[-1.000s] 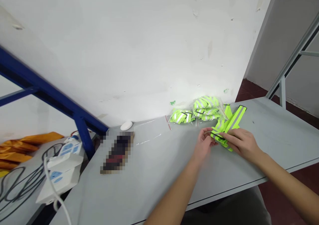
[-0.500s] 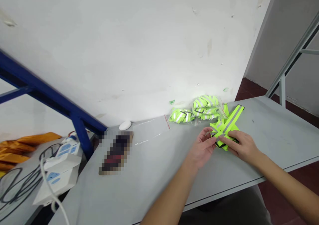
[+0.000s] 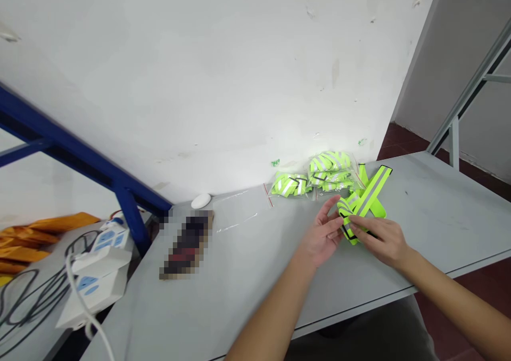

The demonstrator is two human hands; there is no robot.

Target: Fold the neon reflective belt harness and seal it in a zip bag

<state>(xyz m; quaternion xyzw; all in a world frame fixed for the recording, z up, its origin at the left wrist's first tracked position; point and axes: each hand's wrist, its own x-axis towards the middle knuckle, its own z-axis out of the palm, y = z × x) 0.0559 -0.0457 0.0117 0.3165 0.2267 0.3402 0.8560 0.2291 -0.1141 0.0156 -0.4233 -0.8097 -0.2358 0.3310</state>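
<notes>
A neon-yellow reflective band point(image 3: 365, 201) with a grey stripe and black edging lies partly folded on the grey table point(image 3: 247, 276). My left hand point(image 3: 321, 233) cups the folded end from the left, its fingers loosely curled against it. From the right, my right hand point(image 3: 379, 236) pinches the same folded end, fingers closed on the fabric. The band's free end stretches toward the wall behind my hands.
Bagged reflective bands point(image 3: 315, 177) are piled by the wall. An empty clear zip bag point(image 3: 243, 209), a white round object point(image 3: 200, 200) and a blurred dark item point(image 3: 186, 246) lie further left. Power strips point(image 3: 96, 276), cables and orange fabric point(image 3: 35, 236) sit on a lower surface beside a blue frame point(image 3: 128, 201).
Both hands have shifted slightly left and nearer with the band, and its folded end is gathered more tightly between them. The free end has swung a little.
</notes>
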